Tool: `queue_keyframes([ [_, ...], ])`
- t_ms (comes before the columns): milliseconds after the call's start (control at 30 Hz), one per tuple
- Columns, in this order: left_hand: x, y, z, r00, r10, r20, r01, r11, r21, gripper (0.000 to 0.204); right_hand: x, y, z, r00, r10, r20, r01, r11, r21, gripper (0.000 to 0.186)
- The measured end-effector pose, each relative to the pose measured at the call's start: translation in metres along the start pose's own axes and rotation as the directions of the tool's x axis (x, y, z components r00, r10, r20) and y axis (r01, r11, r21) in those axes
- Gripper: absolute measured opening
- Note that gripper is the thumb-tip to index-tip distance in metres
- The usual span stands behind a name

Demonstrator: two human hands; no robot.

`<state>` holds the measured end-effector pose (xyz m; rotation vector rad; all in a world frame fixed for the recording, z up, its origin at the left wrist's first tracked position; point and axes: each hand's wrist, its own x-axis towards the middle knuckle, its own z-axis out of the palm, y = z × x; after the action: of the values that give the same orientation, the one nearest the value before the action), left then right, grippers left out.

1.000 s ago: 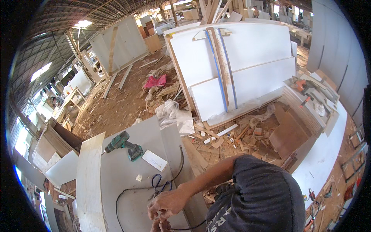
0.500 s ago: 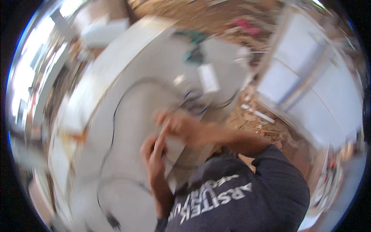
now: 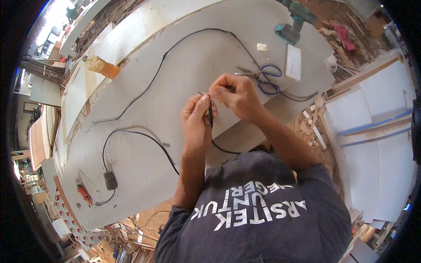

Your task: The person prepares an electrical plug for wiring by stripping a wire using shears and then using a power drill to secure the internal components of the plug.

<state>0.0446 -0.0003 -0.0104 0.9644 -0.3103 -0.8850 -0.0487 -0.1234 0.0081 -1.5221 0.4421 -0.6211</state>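
Observation:
Above the grey board (image 3: 175,79), my left hand (image 3: 196,120) is closed on a black cable (image 3: 211,116), pinching it near its end between thumb and fingers. The cable runs down from that hand and curves toward my body. Just right of it, my right hand (image 3: 237,96) has its fingers pinched beside the cable's tip; what they hold is too small to make out. Scissors with blue handles (image 3: 269,79) lie beyond my right hand, partly behind it. A second length of dark cable (image 3: 164,55) arcs over the board from the scissors to the left.
A teal cordless drill (image 3: 296,22) and a white box (image 3: 293,62) lie at the far right of the board. Near left are a black adapter (image 3: 110,179) on a cord and a red-handled tool (image 3: 84,193). White panels (image 3: 372,118) stand at right; wood scraps (image 3: 313,127) litter the floor.
The view has shifted and sharpened, so the drill, box and scissors now appear farther right. My hands stay close together, with the cable now plainly visible in the left one.

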Motion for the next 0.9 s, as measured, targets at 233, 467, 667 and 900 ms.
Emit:
queue_keyframes([
  [233,0.017,0.032,-0.008,0.972,0.224,0.069,-0.234,0.945,0.229,0.008,0.027,-0.010,0.026,0.994,-0.097,-0.046,0.099,0.994,0.052,0.023],
  [467,0.023,0.029,-0.007,0.977,0.211,-0.006,-0.198,0.927,0.317,0.008,-0.015,0.023,0.022,0.998,0.066,0.021,-0.069,0.971,0.228,0.029],
  [667,0.024,0.014,-0.007,0.997,0.047,-0.065,-0.034,0.982,0.186,0.008,-0.022,0.026,0.010,0.974,0.187,-0.127,-0.167,0.974,0.152,0.022],
  [900,0.028,0.007,-0.005,0.999,-0.009,-0.043,0.009,1.000,-0.016,0.016,-0.020,0.029,0.014,0.976,0.116,-0.182,-0.091,0.986,0.140,0.023],
])
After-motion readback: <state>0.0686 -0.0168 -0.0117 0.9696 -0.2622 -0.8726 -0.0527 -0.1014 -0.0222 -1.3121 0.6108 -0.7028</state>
